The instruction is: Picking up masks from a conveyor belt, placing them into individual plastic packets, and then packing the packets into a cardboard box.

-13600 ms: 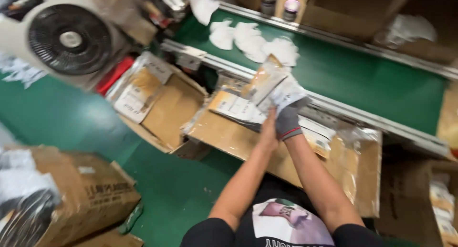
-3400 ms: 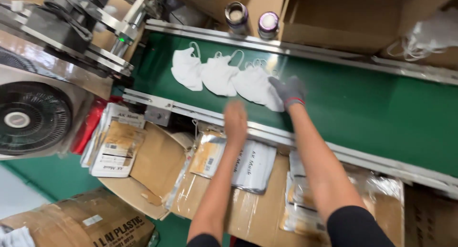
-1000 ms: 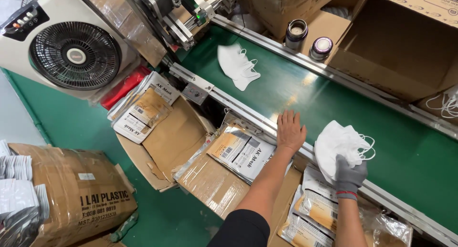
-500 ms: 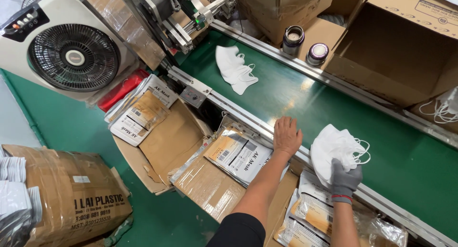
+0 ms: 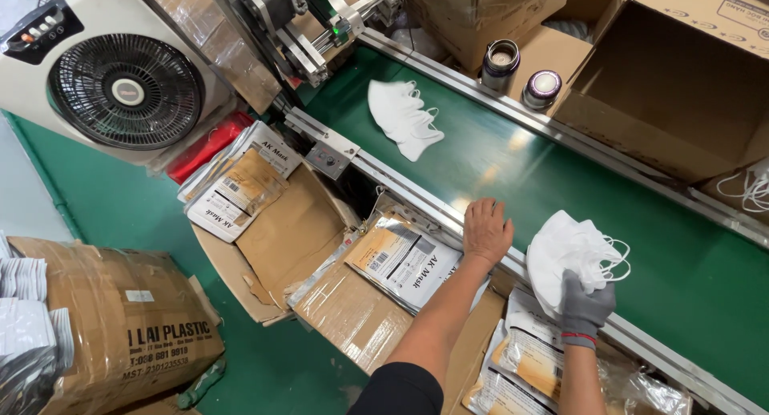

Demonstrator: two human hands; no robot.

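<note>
My right hand [image 5: 586,307], in a grey glove, grips a stack of white face masks [image 5: 570,251] just above the near rail of the green conveyor belt [image 5: 513,163]. My bare left hand [image 5: 485,229] rests flat on the belt's near edge, fingers apart, holding nothing. Further along the belt, towards the machine, lies another small pile of white masks [image 5: 404,117]. Below my left forearm a cardboard box holds flat printed mask pouches [image 5: 404,263].
A white fan [image 5: 120,82] stands at the left beside a packing machine [image 5: 320,18]. Open cardboard boxes [image 5: 665,78] and two tape rolls [image 5: 521,74] line the belt's far side. More pouches [image 5: 232,187] and a taped carton [image 5: 120,327] sit on the green floor.
My right hand has drawn the mask stack slightly towards me, to the belt's near rail. My left hand has stayed on the belt edge. The far masks have ridden along the belt.
</note>
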